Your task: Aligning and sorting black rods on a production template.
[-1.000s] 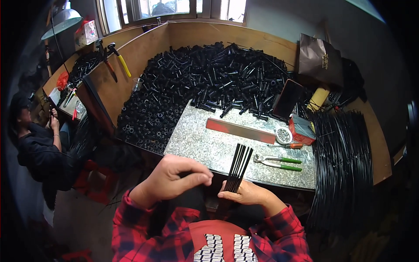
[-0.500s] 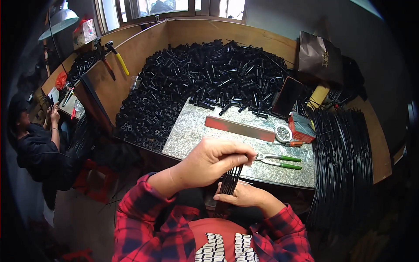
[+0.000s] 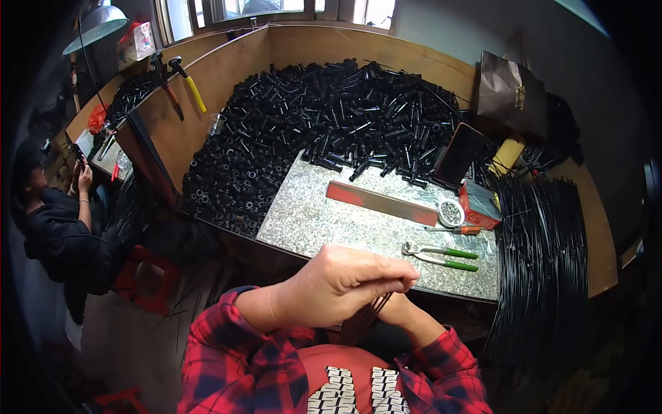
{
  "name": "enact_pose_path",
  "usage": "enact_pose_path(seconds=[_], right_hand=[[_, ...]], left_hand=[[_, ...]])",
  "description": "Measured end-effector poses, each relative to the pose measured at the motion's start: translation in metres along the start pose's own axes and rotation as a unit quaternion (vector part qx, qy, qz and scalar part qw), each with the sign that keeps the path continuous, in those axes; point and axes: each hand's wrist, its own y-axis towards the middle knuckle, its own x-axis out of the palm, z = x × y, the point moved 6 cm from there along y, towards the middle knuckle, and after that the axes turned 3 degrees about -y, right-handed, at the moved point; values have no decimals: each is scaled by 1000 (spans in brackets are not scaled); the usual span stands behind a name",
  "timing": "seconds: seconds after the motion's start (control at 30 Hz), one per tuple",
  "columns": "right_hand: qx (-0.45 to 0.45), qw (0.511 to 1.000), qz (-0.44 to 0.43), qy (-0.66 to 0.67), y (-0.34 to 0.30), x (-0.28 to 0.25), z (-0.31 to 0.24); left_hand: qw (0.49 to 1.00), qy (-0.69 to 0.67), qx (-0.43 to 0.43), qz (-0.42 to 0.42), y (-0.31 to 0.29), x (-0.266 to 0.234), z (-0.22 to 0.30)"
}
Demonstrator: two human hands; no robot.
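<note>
At lower centre, the left hand (image 3: 338,286) closes over a bundle of thin black rods (image 3: 365,319); the right hand (image 3: 400,314) beneath grips it too. Gathering seems unfinished: many rods (image 3: 545,255) remain at right.

A worker in a red-and-black plaid flannel shirt with long sleeves reaching the wrists, seen from above. Both the left hand (image 3: 338,286) and right hand (image 3: 396,310) are bare, without gloves. A red front panel on the chest carries rows of small white blocky shapes.
</note>
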Motion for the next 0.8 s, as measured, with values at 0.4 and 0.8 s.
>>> enact_pose_path(seconds=[0.4, 0.8], right_hand=[[120, 986, 111, -27, -2, -5, 16], [121, 987, 109, -10, 6, 6, -1]], left_hand=[[906, -183, -128, 359, -85, -18, -101], [916, -164, -177, 322, -87, 9, -139]])
